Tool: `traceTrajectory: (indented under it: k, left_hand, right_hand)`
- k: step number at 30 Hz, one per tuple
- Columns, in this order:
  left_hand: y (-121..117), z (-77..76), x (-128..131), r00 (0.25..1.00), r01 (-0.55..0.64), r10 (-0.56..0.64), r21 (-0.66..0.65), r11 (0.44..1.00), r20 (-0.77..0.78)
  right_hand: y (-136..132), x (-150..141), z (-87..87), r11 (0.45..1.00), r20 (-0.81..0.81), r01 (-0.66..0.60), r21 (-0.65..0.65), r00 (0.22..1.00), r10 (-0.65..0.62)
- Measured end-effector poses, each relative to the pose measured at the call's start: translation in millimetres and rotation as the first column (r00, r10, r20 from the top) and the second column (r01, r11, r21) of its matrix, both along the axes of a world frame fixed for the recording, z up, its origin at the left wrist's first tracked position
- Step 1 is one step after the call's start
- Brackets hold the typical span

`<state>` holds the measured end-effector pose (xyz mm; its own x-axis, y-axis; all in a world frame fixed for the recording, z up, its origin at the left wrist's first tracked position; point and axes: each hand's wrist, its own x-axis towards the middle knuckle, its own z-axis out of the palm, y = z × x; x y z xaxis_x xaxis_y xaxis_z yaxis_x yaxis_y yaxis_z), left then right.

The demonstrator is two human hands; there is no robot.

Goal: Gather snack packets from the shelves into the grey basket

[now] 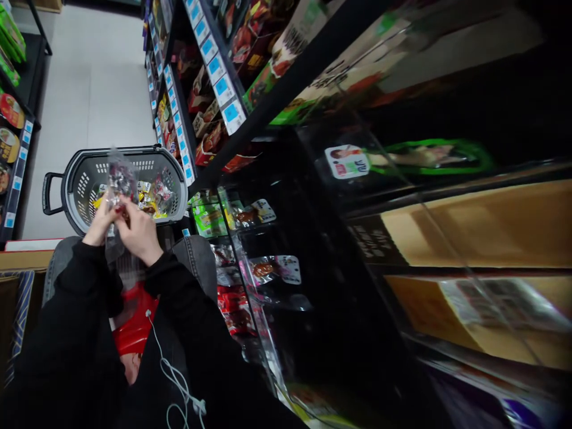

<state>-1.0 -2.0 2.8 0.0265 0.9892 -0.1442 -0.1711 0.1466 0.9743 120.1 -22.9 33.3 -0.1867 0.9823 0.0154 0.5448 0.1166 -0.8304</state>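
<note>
**Clear package (121, 173) pinched over the basket (84, 183)**

On my feed from the head camera, I have the left hand (102, 224) curled in with its fingertips pinching the clear package. The right hand (138, 231) meets it from the other side, thumb and fingers bent and pinching the same crinkled plastic, so the two sets of fingertips lie close together. The package rises past the fingertips, in front of the basket's interior; its contents look dark and reddish, too blurred for me to read.

The grey basket stands just beyond both hands, its black handle (50, 193) out to the left of the left hand. Inside, I can make out small packs (156, 196), some yellow, beyond the right hand's knuckles. Nearer the body than the hands, a red bag (133, 316) lies between the legs, and a white cord (167, 363) trails beside it, below the right hand. To the right of the right hand, I have green packs (209, 217) near the denim knee (196, 256), and red packs (233, 305) lower down. Shelf price tags (214, 65) run beyond it, further up.
</note>
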Motion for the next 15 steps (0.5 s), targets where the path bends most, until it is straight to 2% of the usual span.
traceTrajectory:
  k: [2,3,4,6,7,8,9,11,13,14,15]
  left_hand:
    - [-1.9,7.2,-3.7,0.992,-0.095,0.099,-0.055,0.994,0.083]
    - [-2.8,10.8,-6.1,0.985,-0.124,0.132,-0.08,0.989,0.108]
    - [-3.5,14.2,-8.5,0.98,-0.145,0.156,-0.095,0.985,0.126]
    - [-4.5,19.8,-11.4,0.97,-0.176,0.19,-0.106,0.979,0.15]
    - [-4.8,21.8,-11.7,0.966,-0.188,0.204,-0.111,0.976,0.159]
    - [-4.8,23.2,-11.1,0.963,-0.197,0.215,-0.118,0.973,0.163]
    - [-4.7,24.1,-9.9,0.962,-0.202,0.221,-0.126,0.971,0.162]
    - [-3.3,24.3,-6.6,0.968,-0.18,0.203,-0.152,0.972,0.149]
    - [-0.2,22.0,-4.5,0.979,-0.134,0.16,-0.191,0.972,0.126]
    - [2.0,19.9,-4.6,0.985,-0.118,0.142,-0.212,0.97,0.098]
    - [4.6,17.2,-5.6,0.99,-0.121,0.136,-0.232,0.965,0.048]
  right_hand:
    - [-4.2,-3.2,6.7,0.993,0.014,-0.099,0.07,0.995,0.099]
    - [-2.9,-0.2,8.3,0.991,-0.001,-0.096,0.097,0.995,0.097]
    - [0.6,5.6,8.5,0.993,-0.026,-0.044,0.113,0.999,0.047]
    - [12.3,22.8,5.1,0.98,-0.088,0.174,0.094,0.982,-0.166]
    - [19.0,32.7,2.0,0.96,-0.124,0.279,0.036,0.954,-0.273]
    - [25.1,42.3,-1.5,0.943,-0.171,0.326,-0.064,0.928,-0.332]
    - [30.0,51.0,-5.0,0.938,-0.243,0.286,-0.195,0.912,-0.329]
    - [34.7,63.6,-11.2,0.911,-0.487,-0.003,-0.413,0.846,-0.218]
    - [33.9,68.9,-16.5,0.845,-0.694,-0.268,-0.463,0.703,-0.157]
    - [33.3,69.1,-19.3,0.831,-0.739,-0.308,-0.463,0.651,-0.17]
    - [33.9,68.1,-22.8,0.83,-0.75,-0.297,-0.472,0.631,-0.2]
